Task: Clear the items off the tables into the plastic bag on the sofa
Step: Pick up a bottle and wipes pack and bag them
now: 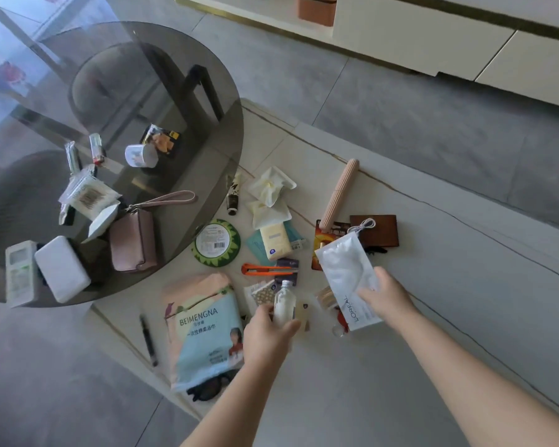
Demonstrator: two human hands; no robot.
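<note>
My left hand (267, 333) grips a small clear bottle (284, 301) with a white cap, just above the white marble table (449, 269). My right hand (386, 296) holds a silver-white face-mask sachet (347, 269) by its lower end. Around them lie a large wipes pack (204, 330), an orange box cutter (265, 270), a round green tin (217, 242), a yellow tissue pack (274, 238), a pink ribbed tube (339, 193) and a brown wallet (380, 230). No plastic bag or sofa is in view.
The round dark glass table (175, 91) on the left carries a pink pouch (133, 240), a white power bank (62, 267), a remote (20, 272), a small cup (141, 155) and packets. A black pen (149, 340) lies by the wipes. A cream cabinet (433, 43) stands behind.
</note>
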